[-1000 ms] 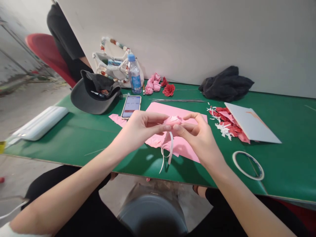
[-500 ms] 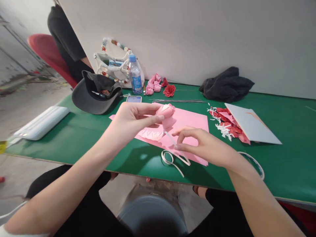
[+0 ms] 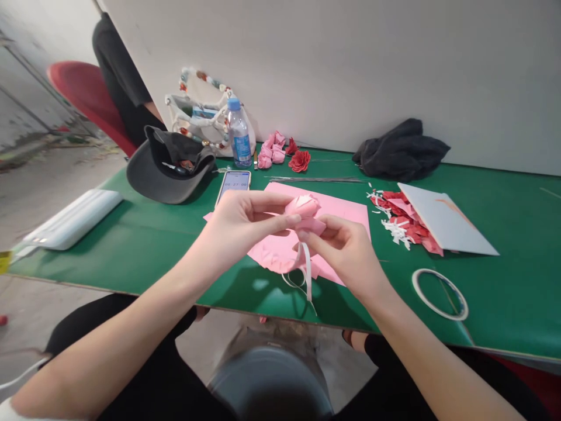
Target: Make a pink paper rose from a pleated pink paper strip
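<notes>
My left hand [image 3: 249, 219] pinches a rolled pink paper flower [image 3: 303, 206] between thumb and fingers, above the table. From the flower a long pink paper strip [image 3: 274, 258] with a notched edge curves down and left. Close against the flower's lower right side, my right hand [image 3: 346, 248] has thumb and fingers closed on the strip where it meets the roll. A narrow white backing strip [image 3: 308, 269] hangs and curls below the fingertips. Beneath both hands lies a pink paper sheet [image 3: 346, 207].
Behind are a phone [image 3: 234, 181], water bottle [image 3: 239, 137], thin wires [image 3: 313, 179] and finished paper flowers [image 3: 300, 161]. A grey cap [image 3: 164, 169] sits left. Rightward are paper scraps [image 3: 407, 219] under a white board [image 3: 447, 219], a tape roll [image 3: 440, 294] and black cloth [image 3: 401, 152].
My right hand has moved up and left from the white backing strip to the flower's base. The flower has shifted slightly right and down, and the phone screen now shows a timer.
</notes>
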`<move>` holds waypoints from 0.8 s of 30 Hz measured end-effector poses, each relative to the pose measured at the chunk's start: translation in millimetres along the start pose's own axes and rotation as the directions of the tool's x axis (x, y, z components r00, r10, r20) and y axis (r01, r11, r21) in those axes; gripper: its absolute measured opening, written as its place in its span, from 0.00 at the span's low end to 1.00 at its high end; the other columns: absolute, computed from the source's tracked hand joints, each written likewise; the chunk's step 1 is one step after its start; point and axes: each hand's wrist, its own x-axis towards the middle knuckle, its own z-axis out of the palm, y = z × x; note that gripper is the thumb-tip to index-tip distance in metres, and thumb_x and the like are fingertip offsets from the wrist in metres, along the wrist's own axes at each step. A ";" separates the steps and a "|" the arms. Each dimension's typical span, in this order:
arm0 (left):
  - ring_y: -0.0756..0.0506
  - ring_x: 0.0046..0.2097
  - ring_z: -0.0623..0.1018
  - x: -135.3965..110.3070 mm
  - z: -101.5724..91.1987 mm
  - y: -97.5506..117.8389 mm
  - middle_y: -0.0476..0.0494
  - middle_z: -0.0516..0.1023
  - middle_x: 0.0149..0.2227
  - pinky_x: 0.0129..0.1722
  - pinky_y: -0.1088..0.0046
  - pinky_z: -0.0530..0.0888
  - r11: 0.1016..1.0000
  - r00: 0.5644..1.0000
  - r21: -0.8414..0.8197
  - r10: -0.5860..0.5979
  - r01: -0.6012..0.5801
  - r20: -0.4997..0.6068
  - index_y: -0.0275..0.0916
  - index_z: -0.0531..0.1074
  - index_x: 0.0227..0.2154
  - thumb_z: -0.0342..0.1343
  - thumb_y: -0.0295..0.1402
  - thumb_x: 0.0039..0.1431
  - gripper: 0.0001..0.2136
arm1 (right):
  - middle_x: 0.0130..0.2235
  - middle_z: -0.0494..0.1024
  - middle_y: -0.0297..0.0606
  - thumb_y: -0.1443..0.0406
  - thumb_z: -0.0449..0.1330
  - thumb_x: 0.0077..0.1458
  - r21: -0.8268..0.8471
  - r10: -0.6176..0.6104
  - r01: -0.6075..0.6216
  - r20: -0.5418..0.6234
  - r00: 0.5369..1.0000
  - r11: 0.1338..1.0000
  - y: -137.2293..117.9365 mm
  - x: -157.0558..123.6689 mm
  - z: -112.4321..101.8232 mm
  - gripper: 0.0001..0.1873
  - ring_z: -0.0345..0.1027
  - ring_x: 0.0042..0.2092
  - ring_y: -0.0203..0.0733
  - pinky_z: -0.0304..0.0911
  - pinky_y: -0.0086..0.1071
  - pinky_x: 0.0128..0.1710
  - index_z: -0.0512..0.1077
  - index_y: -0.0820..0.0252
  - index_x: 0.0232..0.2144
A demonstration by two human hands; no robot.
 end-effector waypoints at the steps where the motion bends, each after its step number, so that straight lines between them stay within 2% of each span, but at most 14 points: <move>1: 0.42 0.43 0.83 0.2 1.4 -0.2 0.46 0.85 0.41 0.40 0.72 0.79 1.000 1.000 0.010 -0.005 0.005 -0.009 0.44 0.82 0.42 0.67 0.35 0.55 0.12 | 0.29 0.78 0.33 0.59 0.66 0.55 -0.032 0.010 -0.010 -0.002 1.000 0.999 -0.8 -0.5 -1.4 0.10 0.74 0.33 0.39 0.70 0.33 0.35 0.76 0.60 0.30; 5: 0.40 0.44 0.83 0.9 6.6 0.1 0.45 0.85 0.40 0.41 0.68 0.80 0.999 0.999 0.020 -0.041 0.041 -0.022 0.42 0.83 0.41 0.68 0.37 0.53 0.12 | 0.28 0.78 0.34 0.59 0.65 0.56 -0.111 0.050 -0.049 0.004 0.999 0.993 -3.7 -1.8 -4.8 0.10 0.74 0.31 0.39 0.69 0.33 0.34 0.76 0.61 0.29; 11: 0.38 0.45 0.83 -0.5 9.5 -1.6 0.44 0.85 0.41 0.45 0.64 0.80 0.999 0.999 -0.010 -0.047 0.047 -0.020 0.41 0.83 0.41 0.68 0.37 0.53 0.12 | 0.30 0.79 0.35 0.60 0.66 0.55 -0.066 0.060 -0.058 0.030 0.998 0.996 -4.8 -1.6 -3.8 0.09 0.74 0.32 0.38 0.69 0.32 0.34 0.77 0.61 0.31; 17: 0.39 0.43 0.84 2.5 8.1 -8.2 0.42 0.85 0.40 0.44 0.65 0.80 0.996 0.997 -0.045 -0.073 0.073 -0.001 0.37 0.82 0.38 0.70 0.35 0.50 0.13 | 0.34 0.82 0.38 0.57 0.68 0.51 0.005 0.092 -0.093 0.039 0.995 0.996 -2.9 -0.1 -2.1 0.14 0.76 0.36 0.42 0.71 0.34 0.38 0.79 0.60 0.36; 22: 0.40 0.42 0.84 6.0 3.7 -18.5 0.43 0.85 0.38 0.42 0.68 0.80 0.990 0.996 -0.106 -0.089 0.092 0.030 0.38 0.82 0.37 0.70 0.32 0.49 0.11 | 0.33 0.82 0.38 0.54 0.69 0.51 0.020 0.123 -0.125 0.058 0.991 0.992 -1.4 1.0 -3.1 0.17 0.75 0.31 0.40 0.72 0.35 0.36 0.80 0.60 0.37; 24: 0.41 0.42 0.84 6.7 2.6 -21.4 0.43 0.85 0.38 0.43 0.69 0.80 0.989 0.994 -0.110 -0.093 0.098 0.048 0.38 0.82 0.37 0.70 0.32 0.50 0.11 | 0.33 0.82 0.37 0.54 0.69 0.50 0.033 0.121 -0.123 0.064 0.991 0.992 -0.5 2.0 -3.7 0.16 0.76 0.32 0.41 0.72 0.35 0.37 0.80 0.60 0.35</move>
